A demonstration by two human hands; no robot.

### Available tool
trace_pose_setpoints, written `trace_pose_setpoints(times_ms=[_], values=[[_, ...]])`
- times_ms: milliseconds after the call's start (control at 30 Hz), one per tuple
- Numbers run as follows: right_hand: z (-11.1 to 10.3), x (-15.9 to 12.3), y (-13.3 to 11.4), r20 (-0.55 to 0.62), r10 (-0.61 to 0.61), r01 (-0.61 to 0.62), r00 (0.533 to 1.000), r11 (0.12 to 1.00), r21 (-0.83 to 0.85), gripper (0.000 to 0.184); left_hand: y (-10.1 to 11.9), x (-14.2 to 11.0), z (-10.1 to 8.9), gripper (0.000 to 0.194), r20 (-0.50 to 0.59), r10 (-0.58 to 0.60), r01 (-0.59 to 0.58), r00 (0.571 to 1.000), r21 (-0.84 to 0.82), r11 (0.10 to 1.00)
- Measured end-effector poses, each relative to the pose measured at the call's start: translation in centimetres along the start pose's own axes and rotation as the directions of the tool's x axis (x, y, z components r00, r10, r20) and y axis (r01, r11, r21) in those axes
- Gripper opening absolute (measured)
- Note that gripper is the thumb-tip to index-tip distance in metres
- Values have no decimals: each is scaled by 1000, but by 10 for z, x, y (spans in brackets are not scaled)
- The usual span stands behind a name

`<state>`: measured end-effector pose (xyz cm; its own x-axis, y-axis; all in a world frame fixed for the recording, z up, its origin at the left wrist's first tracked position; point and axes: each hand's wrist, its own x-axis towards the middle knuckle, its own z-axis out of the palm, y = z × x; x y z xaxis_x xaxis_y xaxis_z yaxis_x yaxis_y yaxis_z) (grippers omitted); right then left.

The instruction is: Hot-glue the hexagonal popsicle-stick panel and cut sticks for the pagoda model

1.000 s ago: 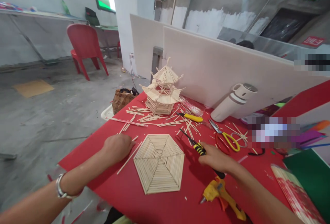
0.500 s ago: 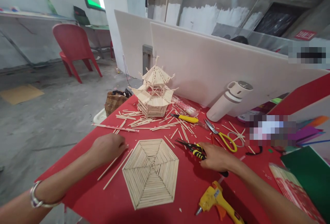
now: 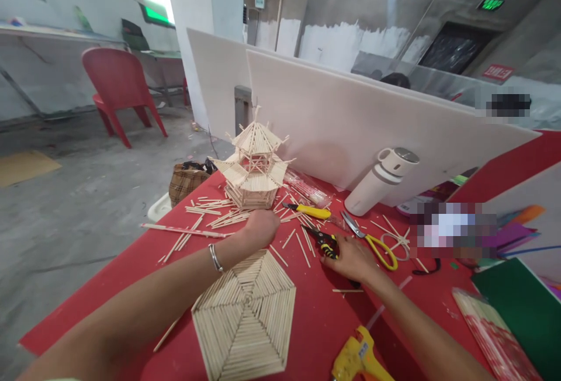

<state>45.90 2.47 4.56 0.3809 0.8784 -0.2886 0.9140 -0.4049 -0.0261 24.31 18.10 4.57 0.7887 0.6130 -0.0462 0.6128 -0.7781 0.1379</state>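
Observation:
My right hand (image 3: pixel 353 261) is closed around the handles of long-nose pliers (image 3: pixel 328 246) with black and yellow grips, their jaws pointing to the far left. My left hand (image 3: pixel 262 228) is over the scattered thin wooden sticks (image 3: pixel 236 217), just in front of a small pagoda model (image 3: pixel 254 173) built of the same sticks. Its fingers are turned away and hidden. Under my left forearm lies a flat polygonal panel of sticks (image 3: pixel 254 311), its upper left part covered by the arm.
A yellow cutter knife (image 3: pixel 313 211) and yellow-handled scissors (image 3: pixel 381 251) lie beyond the pliers. A white flask (image 3: pixel 380 185) stands against a white board (image 3: pixel 315 118). Near me are a yellow glue gun (image 3: pixel 359 354) and packed sticks (image 3: pixel 493 334). A red chair (image 3: pixel 118 89) stands off left.
My left hand has moved right and away from me, from beside the panel to the sticks by the pagoda. My right hand still grips the pliers. The view has shifted slightly.

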Motion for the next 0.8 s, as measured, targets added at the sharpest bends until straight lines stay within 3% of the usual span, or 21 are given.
trace_pose_setpoints(times_ms=[133,267,333,400,433,500,567,633,667,733,800], values=[[-5,1,-2,14,-41,41,999,999,8,72,-7,-8,-6,20,-53,-38,35,998,-53,998],[-18,0,-27,-178,-100,133,979,974,185,64,-7,-24,-21,23,-148,-50,23,988,-177,984],[-28,-2,-52,-230,-185,275,956,838,471,59,-6,-37,-28,21,-180,-7,-38,984,-248,968],[-39,-7,-84,-234,-281,356,931,547,758,53,-8,-56,-36,20,-192,50,-112,980,-324,940],[-45,-10,-100,-242,-296,356,924,437,826,51,-12,-68,-39,21,-194,72,-141,978,-369,919],[-55,-21,-131,-316,-355,440,880,357,824,46,-24,-96,-45,23,-203,63,-162,977,-522,838],[-63,-33,-156,-450,-415,598,791,369,711,41,-41,-128,-48,21,-153,-78,-17,985,-542,840],[-66,-45,-173,-506,-480,687,717,358,633,39,-57,-160,-45,16,-50,-234,196,971,-395,897],[-66,-50,-180,-507,-497,698,705,356,621,39,-64,-174,-41,14,32,-293,290,956,-282,914],[-60,-58,-191,-468,-494,662,733,359,658,38,-71,-196,-31,10,160,-359,377,919,-103,920],[-50,-63,-200,-413,-460,589,786,355,726,31,-73,-208,-18,17,162,-385,396,909,-45,917]])
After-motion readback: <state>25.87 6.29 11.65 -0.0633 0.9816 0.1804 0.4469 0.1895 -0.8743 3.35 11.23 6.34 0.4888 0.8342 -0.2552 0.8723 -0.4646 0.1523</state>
